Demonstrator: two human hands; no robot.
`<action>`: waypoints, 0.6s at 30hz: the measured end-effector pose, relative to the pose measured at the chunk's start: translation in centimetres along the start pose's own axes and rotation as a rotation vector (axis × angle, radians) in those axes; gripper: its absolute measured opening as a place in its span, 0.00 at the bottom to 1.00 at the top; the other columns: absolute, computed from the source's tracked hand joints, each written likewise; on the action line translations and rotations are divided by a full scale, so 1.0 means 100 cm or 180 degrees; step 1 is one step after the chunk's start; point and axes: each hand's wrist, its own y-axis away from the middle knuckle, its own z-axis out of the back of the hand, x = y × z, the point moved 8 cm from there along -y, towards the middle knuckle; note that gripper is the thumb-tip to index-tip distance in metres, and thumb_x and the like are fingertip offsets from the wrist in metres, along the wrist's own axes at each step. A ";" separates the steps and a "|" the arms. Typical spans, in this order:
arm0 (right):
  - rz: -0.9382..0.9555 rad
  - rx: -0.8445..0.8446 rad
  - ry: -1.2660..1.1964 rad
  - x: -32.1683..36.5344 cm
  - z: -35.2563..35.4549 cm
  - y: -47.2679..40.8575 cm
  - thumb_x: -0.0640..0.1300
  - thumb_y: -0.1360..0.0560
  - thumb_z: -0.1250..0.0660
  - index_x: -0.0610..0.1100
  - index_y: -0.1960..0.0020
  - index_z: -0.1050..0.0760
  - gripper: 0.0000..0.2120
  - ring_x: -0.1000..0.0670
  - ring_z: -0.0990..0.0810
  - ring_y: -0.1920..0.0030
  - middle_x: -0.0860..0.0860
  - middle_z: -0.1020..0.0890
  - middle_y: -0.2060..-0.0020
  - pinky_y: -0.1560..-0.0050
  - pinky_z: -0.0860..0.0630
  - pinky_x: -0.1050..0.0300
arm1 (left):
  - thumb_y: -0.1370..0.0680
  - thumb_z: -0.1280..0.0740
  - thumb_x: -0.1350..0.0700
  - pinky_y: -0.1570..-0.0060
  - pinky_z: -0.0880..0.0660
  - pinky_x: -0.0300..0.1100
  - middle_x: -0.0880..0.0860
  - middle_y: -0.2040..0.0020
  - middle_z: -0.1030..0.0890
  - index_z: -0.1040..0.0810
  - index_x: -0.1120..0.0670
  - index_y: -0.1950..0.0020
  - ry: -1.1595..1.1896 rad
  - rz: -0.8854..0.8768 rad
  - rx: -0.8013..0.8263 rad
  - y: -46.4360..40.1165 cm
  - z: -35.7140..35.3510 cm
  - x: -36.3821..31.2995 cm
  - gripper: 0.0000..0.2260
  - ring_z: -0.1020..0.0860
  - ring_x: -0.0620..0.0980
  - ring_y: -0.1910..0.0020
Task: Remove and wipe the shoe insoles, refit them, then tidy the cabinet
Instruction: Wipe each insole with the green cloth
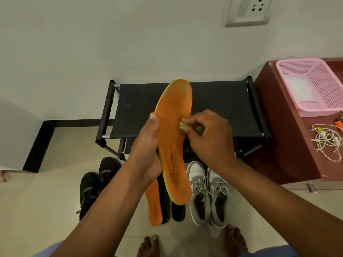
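Head view, looking down: the left hand (148,151) is gripping an orange insole (173,138) by its edge, fingers curled behind and thumb on its face, holding it upright above a black shoe rack (213,108). The right hand (207,134) is pinching a small green cloth (183,126) against the insole's face. A second orange insole (154,206) is lying on the floor between black shoes (94,182) and grey sneakers (207,193).
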 end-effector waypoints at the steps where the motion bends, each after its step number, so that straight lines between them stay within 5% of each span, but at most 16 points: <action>1: 0.0048 0.0147 -0.0087 0.005 -0.008 0.007 0.46 0.27 0.22 0.50 0.52 0.15 0.05 0.56 0.20 0.57 0.57 0.19 0.57 0.56 0.18 0.50 | 0.15 0.48 0.37 0.47 0.16 0.56 0.57 0.39 0.15 0.29 0.47 0.26 0.0079 -0.0010 -0.0063 -0.001 0.005 -0.003 0.23 0.15 0.59 0.41; 7: 0.0415 0.0775 -0.0175 0.036 -0.044 0.041 0.47 0.27 0.25 0.51 0.52 0.18 0.04 0.57 0.22 0.53 0.58 0.20 0.56 0.53 0.20 0.51 | 0.18 0.43 0.33 0.42 0.20 0.61 0.62 0.36 0.17 0.33 0.47 0.22 0.0465 0.0049 -0.0317 -0.008 0.034 -0.014 0.29 0.16 0.63 0.40; 12: 0.0315 0.0370 -0.0003 0.024 -0.022 0.021 0.46 0.26 0.24 0.52 0.53 0.18 0.04 0.57 0.22 0.53 0.59 0.21 0.56 0.55 0.20 0.52 | 0.16 0.47 0.36 0.49 0.16 0.57 0.59 0.39 0.15 0.29 0.49 0.25 0.0194 0.0169 0.0004 -0.001 0.010 -0.008 0.26 0.15 0.61 0.42; 18: 0.0031 -0.0095 0.0038 0.003 0.002 0.000 0.46 0.26 0.23 0.51 0.51 0.16 0.06 0.56 0.21 0.57 0.57 0.19 0.56 0.56 0.19 0.50 | 0.15 0.48 0.37 0.45 0.18 0.56 0.56 0.37 0.16 0.28 0.47 0.25 -0.0184 0.0159 0.0076 0.000 -0.004 0.003 0.24 0.16 0.58 0.40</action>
